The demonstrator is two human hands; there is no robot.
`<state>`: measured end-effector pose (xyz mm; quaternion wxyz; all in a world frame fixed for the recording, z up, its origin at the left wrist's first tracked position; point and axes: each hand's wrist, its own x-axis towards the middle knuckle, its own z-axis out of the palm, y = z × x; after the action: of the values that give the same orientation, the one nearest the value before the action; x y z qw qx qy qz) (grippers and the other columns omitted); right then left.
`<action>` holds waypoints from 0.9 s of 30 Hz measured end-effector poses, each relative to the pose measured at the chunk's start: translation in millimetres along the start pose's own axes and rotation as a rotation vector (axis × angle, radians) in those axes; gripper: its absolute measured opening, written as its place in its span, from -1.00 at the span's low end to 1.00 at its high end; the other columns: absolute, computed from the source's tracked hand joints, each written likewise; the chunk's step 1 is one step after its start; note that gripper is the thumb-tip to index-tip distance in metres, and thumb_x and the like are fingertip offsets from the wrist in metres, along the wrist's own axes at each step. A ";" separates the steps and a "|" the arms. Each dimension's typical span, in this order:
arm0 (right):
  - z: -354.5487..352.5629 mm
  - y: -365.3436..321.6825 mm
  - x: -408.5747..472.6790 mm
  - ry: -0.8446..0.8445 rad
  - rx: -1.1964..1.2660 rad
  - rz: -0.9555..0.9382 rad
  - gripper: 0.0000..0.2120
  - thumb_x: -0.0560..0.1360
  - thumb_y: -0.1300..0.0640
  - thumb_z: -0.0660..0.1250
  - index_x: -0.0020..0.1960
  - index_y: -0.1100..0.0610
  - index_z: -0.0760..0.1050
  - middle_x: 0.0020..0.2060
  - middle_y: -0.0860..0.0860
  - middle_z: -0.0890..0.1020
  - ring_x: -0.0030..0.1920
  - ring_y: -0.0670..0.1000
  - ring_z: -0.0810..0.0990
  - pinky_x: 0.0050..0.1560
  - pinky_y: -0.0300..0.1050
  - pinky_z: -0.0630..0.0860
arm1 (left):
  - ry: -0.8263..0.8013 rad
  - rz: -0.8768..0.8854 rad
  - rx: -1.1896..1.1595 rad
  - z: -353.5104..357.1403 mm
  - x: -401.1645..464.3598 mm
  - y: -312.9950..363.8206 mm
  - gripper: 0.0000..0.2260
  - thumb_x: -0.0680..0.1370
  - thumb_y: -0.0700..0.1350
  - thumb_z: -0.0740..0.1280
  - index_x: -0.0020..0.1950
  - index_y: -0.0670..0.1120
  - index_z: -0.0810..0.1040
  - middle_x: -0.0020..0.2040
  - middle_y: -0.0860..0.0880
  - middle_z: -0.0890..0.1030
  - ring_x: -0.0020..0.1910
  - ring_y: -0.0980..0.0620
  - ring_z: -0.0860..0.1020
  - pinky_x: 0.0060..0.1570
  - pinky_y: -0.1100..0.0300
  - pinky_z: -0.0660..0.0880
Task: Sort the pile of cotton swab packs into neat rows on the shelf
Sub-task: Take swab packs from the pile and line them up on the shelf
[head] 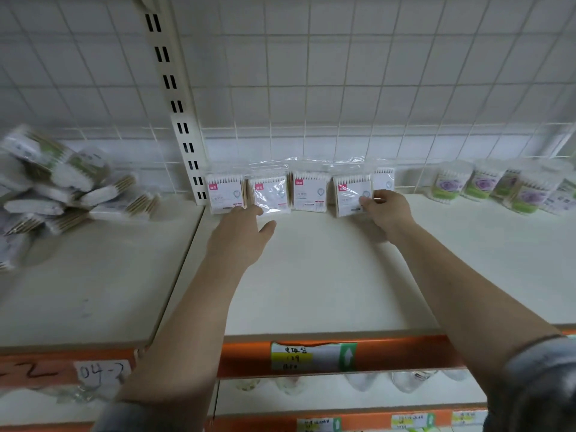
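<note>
Several white cotton swab packs with pink labels stand in a row against the wire back of the cream shelf. My right hand pinches the lower right corner of the fourth pack, which leans slightly forward. A fifth pack stands behind it. My left hand reaches toward the bottom edge of the first pack and second pack, fingers extended, touching near their base. A jumbled pile of swab packs lies on the neighbouring shelf at left.
Green and purple swab packs stand along the back at right. A slotted upright post divides the two shelves. Orange price rails with labels run along the front edge, with clear items on the shelf below.
</note>
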<state>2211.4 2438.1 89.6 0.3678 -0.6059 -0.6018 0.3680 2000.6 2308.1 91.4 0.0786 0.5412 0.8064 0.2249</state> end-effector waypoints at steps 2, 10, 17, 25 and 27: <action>3.2 -0.8 2.9 0.024 0.027 -0.003 -0.81 0.53 0.14 0.31 0.05 0.23 0.58 -0.20 0.04 0.54 -0.18 0.02 0.46 -0.15 -0.20 0.37 | -0.003 -0.015 0.007 1.2 -0.5 -1.0 -0.60 0.57 0.10 0.21 0.34 -0.05 0.41 0.23 -0.10 0.48 0.22 -0.09 0.44 0.18 -0.01 0.41; 8.4 5.1 3.8 0.090 -0.051 -0.020 -0.76 0.52 0.10 0.32 0.13 0.20 0.56 0.06 0.07 0.63 0.06 0.08 0.56 -0.10 -0.26 0.34 | 0.001 -0.081 -0.027 4.8 -4.4 0.4 -0.61 0.57 0.11 0.22 0.33 -0.05 0.43 0.26 -0.09 0.48 0.23 -0.08 0.45 0.19 -0.03 0.42; 9.7 6.7 -2.8 0.121 -0.008 0.000 -0.65 0.49 0.09 0.36 0.20 0.23 0.43 0.10 0.08 0.57 0.09 0.06 0.53 -0.10 -0.24 0.31 | 0.046 -0.136 -0.096 4.3 -11.9 -2.6 -0.62 0.56 0.09 0.24 0.30 -0.06 0.45 0.27 -0.11 0.49 0.26 -0.10 0.44 0.21 -0.04 0.41; 23.1 -5.4 -28.1 0.072 -0.067 -0.018 -0.73 0.53 0.20 0.20 0.22 0.22 0.41 0.01 0.08 0.58 0.08 0.12 0.52 -0.05 -0.21 0.35 | 0.118 -0.168 -0.121 -21.2 -24.2 -29.4 -0.64 0.57 0.06 0.24 0.31 -0.07 0.46 0.23 -0.13 0.50 0.20 -0.08 0.47 0.13 0.10 0.37; 28.1 -10.3 -40.6 0.065 -0.076 -0.019 -0.68 0.53 0.21 0.20 0.27 0.24 0.38 0.12 0.09 0.56 0.15 0.11 0.51 0.02 -0.19 0.34 | 0.147 -0.166 -0.121 -31.5 -26.9 -43.9 -0.64 0.56 0.04 0.25 0.30 -0.08 0.47 0.22 -0.14 0.52 0.20 -0.09 0.47 0.14 0.09 0.37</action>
<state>2181.5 2397.6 85.9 0.3676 -0.6254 -0.6085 0.3215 1962.9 2261.2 96.6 0.0703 0.4489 0.8370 0.3049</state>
